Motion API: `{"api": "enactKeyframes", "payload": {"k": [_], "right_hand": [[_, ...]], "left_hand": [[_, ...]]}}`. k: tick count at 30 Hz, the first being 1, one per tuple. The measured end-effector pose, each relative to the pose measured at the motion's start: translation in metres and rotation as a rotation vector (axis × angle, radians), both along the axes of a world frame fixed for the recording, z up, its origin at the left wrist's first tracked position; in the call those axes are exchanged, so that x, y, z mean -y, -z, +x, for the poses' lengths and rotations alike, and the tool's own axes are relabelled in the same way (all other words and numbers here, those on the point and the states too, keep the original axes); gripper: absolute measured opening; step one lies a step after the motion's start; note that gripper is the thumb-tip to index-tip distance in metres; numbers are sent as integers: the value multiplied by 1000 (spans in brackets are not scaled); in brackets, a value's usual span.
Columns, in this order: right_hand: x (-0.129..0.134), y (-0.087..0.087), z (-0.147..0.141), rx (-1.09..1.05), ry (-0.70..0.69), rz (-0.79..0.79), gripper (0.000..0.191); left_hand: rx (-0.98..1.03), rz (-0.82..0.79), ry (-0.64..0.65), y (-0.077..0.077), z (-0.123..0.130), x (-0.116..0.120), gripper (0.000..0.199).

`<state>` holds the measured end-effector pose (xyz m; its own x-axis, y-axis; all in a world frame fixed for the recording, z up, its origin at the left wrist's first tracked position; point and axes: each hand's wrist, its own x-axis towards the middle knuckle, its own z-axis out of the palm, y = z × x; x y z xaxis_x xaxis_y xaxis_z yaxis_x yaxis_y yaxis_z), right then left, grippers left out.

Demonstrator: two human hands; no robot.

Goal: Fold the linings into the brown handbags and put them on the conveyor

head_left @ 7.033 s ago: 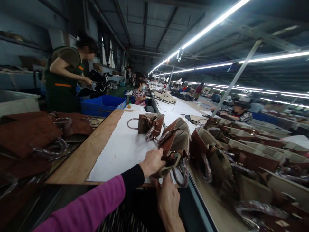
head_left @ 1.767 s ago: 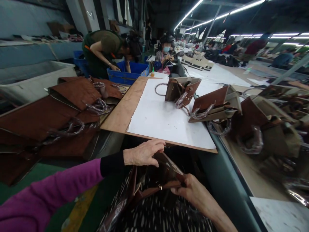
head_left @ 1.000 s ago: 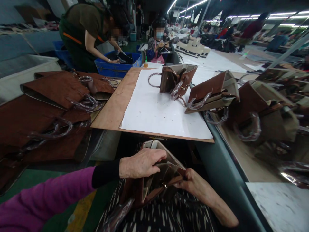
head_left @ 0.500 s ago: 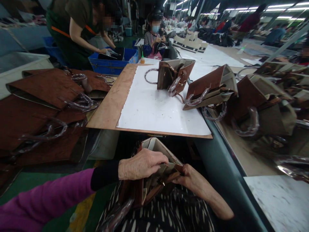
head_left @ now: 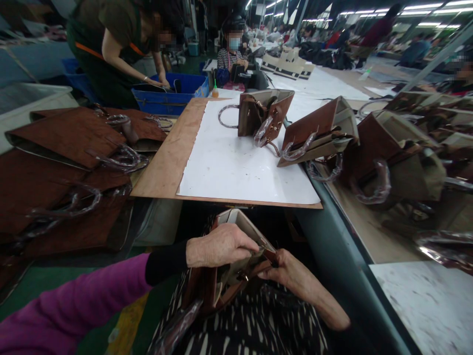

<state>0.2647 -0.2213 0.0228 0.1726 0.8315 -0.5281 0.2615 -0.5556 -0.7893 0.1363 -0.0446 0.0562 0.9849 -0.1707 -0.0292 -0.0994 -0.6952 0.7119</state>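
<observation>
A brown handbag [head_left: 209,291] with a pale lining rests on my lap, its top facing me and gaping. My left hand [head_left: 221,245] reaches across the opening, its fingers closed at the inner edge near the right corner; what lies under the fingertips is hidden. At that same corner my right hand [head_left: 291,273] pinches the bag's brown edge between thumb and fingers. A small gold metal fitting [head_left: 243,276] shows on the near side. One plastic-wrapped handle [head_left: 183,325] hangs toward me at the lower left.
Ahead is a board with white paper [head_left: 236,172], bearing an upright handbag [head_left: 264,116]. More handbags [head_left: 318,130] lean on the right; brown bag pieces [head_left: 66,138] with wrapped handles are piled left. Beyond, a co-worker bends over a blue bin [head_left: 170,101]; another sits further back.
My left hand has shifted slightly right along the bag's opening, toward my right hand. My right hand still grips the corner. The bending co-worker's hands have moved within the blue bin.
</observation>
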Motion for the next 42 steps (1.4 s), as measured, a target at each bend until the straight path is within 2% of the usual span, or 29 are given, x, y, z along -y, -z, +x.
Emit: {"api": "enactKeyframes", "payload": {"k": [6, 9, 11, 13, 16, 19, 23, 25, 28, 31, 36, 39, 42], "right_hand": [[-3, -13, -6, -23, -62, 76, 26], [-3, -15, -12, 179, -64, 111, 25], [-2, -12, -18, 363, 3, 148, 28], [0, -9, -24, 446, 90, 184, 28], [1, -10, -31, 386, 168, 150, 19], [1, -18, -34, 359, 194, 31, 16], [0, -27, -38, 373, 249, -18, 34], [-1, -23, -43, 365, 296, 31, 47], [-5, -12, -48, 406, 352, 114, 50], [-9, -5, -47, 419, 326, 136, 42], [-12, -11, -38, 342, 304, 133, 39], [-11, -14, -36, 252, 266, 186, 40], [-12, -17, -36, 280, 218, 163, 40]], "left_hand": [[-45, 53, -41, -7, -1, 5, 16], [-17, 82, -45, -5, -4, 5, 15], [2, 109, -46, -3, -6, 5, 14], [15, 135, -52, -1, -8, 5, 14], [18, 171, -57, 1, -10, 6, 13], [-2, 196, -72, 4, -10, 8, 14], [-34, 201, -95, 7, -5, 8, 19], [-51, 189, -102, 9, -3, 8, 21], [-70, 209, -106, 10, -1, 7, 22], [-85, 212, -105, 9, -1, 5, 21], [-145, 86, -115, 5, 3, 1, 23], [-148, 50, -146, 8, 5, 0, 24], [-133, 63, -182, 13, 7, 2, 23]]}}
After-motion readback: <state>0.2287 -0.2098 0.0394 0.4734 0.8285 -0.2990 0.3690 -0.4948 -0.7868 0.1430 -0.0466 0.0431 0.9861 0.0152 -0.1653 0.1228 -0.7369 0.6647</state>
